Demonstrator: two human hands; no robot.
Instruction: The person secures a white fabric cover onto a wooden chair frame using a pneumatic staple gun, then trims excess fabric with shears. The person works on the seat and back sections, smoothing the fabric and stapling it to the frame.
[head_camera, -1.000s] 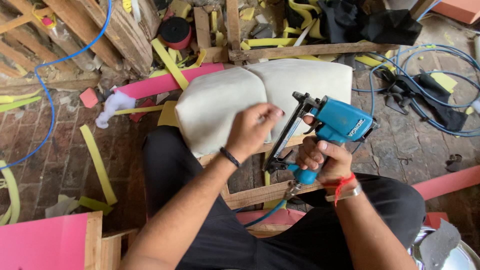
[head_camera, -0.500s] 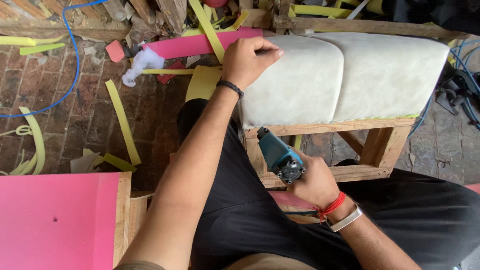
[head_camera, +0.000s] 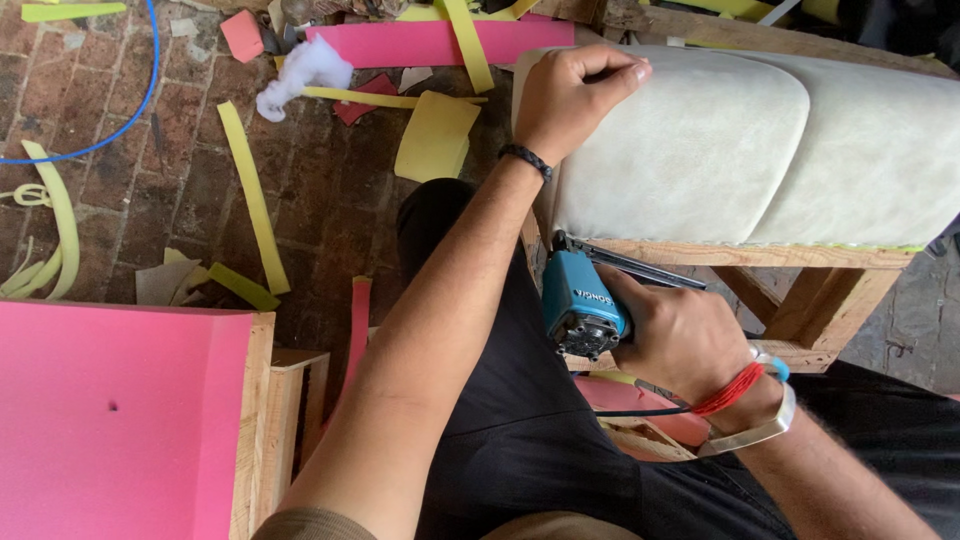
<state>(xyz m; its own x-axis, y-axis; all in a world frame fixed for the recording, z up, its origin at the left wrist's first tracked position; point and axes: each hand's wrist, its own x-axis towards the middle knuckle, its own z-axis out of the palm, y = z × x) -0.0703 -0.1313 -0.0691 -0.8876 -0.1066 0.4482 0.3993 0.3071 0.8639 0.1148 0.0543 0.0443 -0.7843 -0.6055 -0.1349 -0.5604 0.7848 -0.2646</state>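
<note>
A cream upholstered cushion (head_camera: 740, 150) covers a wooden frame (head_camera: 800, 262) in front of me. My left hand (head_camera: 572, 95) grips the cushion's left top corner, fingers curled over the fabric. My right hand (head_camera: 685, 335) holds a blue pneumatic staple gun (head_camera: 585, 305), whose black nose lies along the frame's top rail just under the cushion's lower left edge. A red thread and a metal bangle circle my right wrist.
A pink foam panel on a wooden box (head_camera: 120, 420) stands at lower left. Yellow foam strips (head_camera: 250, 195), a pink strip (head_camera: 430, 42), white stuffing (head_camera: 300, 72) and a blue hose (head_camera: 120, 120) litter the brick floor. My black-trousered legs fill the bottom centre.
The view has dropped closer to the cushion. My right hand swung the staple gun from upright down to the frame rail under the cushion's edge. My left hand stayed on the cushion corner.
</note>
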